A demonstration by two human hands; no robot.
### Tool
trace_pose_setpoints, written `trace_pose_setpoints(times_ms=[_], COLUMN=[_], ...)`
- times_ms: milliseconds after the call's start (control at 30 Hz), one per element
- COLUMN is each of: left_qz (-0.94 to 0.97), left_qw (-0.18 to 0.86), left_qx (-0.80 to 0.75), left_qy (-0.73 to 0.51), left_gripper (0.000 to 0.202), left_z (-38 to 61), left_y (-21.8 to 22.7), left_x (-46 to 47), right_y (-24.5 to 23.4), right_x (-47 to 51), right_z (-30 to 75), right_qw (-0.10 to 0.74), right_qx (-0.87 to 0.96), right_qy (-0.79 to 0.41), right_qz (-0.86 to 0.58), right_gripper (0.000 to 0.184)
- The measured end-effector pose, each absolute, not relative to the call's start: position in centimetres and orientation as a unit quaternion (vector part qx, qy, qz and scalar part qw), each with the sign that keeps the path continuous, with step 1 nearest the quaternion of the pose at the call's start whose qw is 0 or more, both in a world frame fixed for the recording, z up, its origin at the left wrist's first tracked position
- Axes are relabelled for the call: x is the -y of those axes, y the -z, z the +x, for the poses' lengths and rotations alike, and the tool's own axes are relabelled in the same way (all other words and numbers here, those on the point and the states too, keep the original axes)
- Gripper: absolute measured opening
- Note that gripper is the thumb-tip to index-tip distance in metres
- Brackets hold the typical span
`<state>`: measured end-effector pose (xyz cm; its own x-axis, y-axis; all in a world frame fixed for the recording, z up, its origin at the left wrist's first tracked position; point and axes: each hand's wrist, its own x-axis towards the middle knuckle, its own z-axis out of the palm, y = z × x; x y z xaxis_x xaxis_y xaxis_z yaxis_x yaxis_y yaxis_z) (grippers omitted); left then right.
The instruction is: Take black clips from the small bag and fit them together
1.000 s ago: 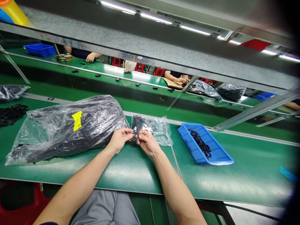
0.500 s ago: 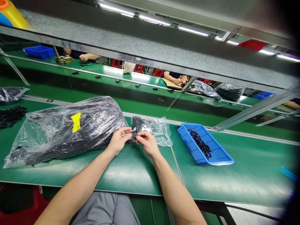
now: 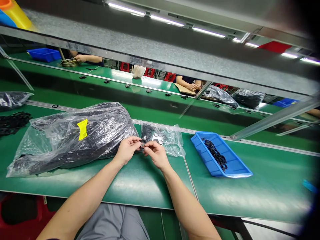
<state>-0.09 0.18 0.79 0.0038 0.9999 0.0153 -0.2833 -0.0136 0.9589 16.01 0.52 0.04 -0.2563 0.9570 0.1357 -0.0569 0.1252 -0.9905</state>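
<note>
Between my fingertips is a small black part (image 3: 142, 145), mostly hidden, its exact kind too small to make out. My left hand (image 3: 127, 150) pinches it from the left, thumb against fingers. From the right, my right hand (image 3: 156, 154) pinches at the same part. Just behind the hands lies a small clear plastic bag (image 3: 172, 140) with black and white pieces inside. Left of my left hand rests a large clear bag (image 3: 107, 130) full of black parts, bearing a yellow label (image 3: 82, 129).
On the right stands a blue tray (image 3: 235, 166) holding black parts (image 3: 215, 155). A pile of black parts (image 3: 15, 123) lies at far left. Beyond the bench, a green conveyor belt (image 3: 120, 96) carries spaced black pieces. Co-workers' hands (image 3: 193, 87) show across it, under a metal beam (image 3: 160, 66).
My right hand has shifted slightly left, its fingertips now closer to my left hand's at the small black part. The whole view has drifted a little.
</note>
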Motion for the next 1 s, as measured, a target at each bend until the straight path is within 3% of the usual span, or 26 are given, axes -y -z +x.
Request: trace_pose_setpoints(times_ms=[500,700,1000], left_qz=[0.43,0.46,0.476], left_qw=[0.571,0.534,0.525], left_qx=[-0.411,-0.424,-0.421], left_qy=[-0.565,-0.568,-0.566], left_gripper=[0.029,0.019,0.022], left_z=[0.1,0.2,0.6], left_y=[-0.6,-0.2,0.5], left_x=[-0.1,0.0,0.3], right_y=[-0.2,0.6,0.4], right_x=[-0.4,-0.2,0.1], right_z=[15.9,15.7,15.7], right_qw=[0.475,0.49,0.534], right_qx=[0.592,0.613,0.651], right_qy=[-0.512,-0.447,-0.324], right_qz=[-0.402,-0.43,-0.432], right_gripper=[0.014,0.014,0.006])
